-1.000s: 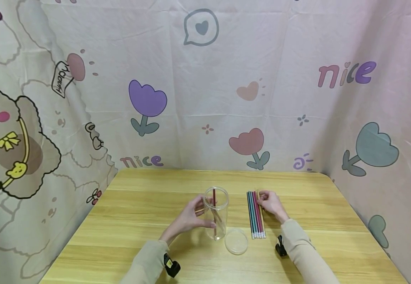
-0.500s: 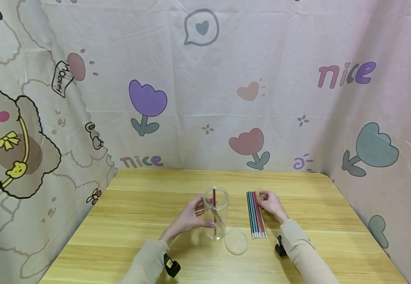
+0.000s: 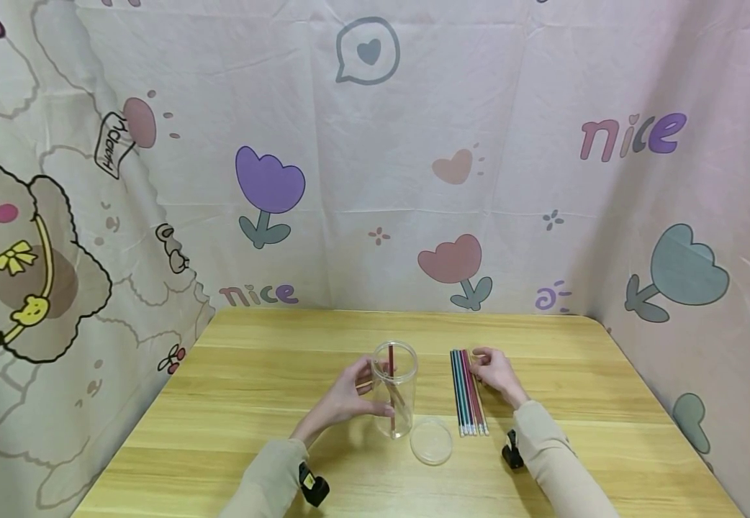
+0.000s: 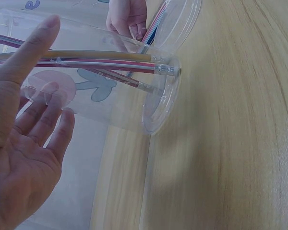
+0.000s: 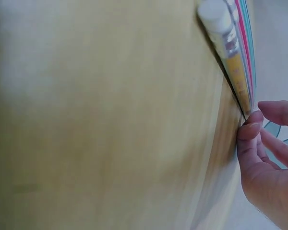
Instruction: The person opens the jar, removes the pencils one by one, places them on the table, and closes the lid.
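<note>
My left hand [image 3: 345, 396] holds a tall clear jar [image 3: 404, 396] that stands upright, thumb on the near side and fingers round the back. In the left wrist view a yellow pencil [image 4: 115, 55] and two red-toned pencils [image 4: 134, 66] lean inside the jar, eraser ends down. My right hand [image 3: 494, 370] is at the right edge of a row of pencils [image 3: 464, 392] on the table. In the right wrist view its fingertips [image 5: 250, 130] pinch the shaft of a yellow pencil [image 5: 237, 79] at the row's edge; its far end is hidden by the hand.
A round clear lid [image 3: 432, 441] lies flat between the jar and the pencil row, near the jar's base. The wooden table [image 3: 271, 345] meets a patterned cloth [image 3: 375, 165] at the back. Black wrist cameras [image 3: 314, 485] sit on both sleeves.
The eraser ends at the right of the pencil row have spread slightly to the right. My right hand has shifted very little; the left hand and jar have stayed put.
</note>
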Motion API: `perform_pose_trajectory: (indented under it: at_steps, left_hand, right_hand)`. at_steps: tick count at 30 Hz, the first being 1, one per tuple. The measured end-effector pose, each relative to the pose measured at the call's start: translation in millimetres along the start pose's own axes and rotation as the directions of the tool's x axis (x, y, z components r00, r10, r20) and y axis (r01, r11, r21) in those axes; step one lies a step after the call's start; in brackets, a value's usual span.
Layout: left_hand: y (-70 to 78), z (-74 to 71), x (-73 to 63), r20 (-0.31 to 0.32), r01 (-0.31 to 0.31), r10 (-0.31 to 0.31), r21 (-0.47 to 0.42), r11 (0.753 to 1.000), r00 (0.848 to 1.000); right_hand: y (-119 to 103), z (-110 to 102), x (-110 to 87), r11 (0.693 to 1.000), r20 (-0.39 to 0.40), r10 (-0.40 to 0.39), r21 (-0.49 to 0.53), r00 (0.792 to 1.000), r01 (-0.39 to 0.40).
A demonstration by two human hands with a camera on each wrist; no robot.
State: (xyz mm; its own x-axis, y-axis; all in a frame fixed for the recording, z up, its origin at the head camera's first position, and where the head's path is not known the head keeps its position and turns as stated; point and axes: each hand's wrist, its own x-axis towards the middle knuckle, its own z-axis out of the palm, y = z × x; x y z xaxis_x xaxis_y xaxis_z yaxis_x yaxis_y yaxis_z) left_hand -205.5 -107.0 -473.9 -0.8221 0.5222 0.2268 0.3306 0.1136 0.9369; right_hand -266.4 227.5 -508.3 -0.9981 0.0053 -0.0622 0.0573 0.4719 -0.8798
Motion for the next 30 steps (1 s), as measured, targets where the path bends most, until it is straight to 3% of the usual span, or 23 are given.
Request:
perform_pose_trajectory:
  at_steps: [18, 30]
  left_hand:
    - [0.3, -0.3, -0.4, 0.004, 0.018, -0.018, 0.005, 1.0, 1.0]
    - [0.4, 0.0, -1.0, -0.001, 0.022, -0.022, 0.001, 1.0, 1.0]
  right_hand:
    - [-8, -5, -3.8, 0.995, 0.007, 0.011, 0.097, 1.0, -0.012]
    - [-21, -10, -4.7, 0.988, -0.025, -0.025, 0.153, 0.999, 0.028]
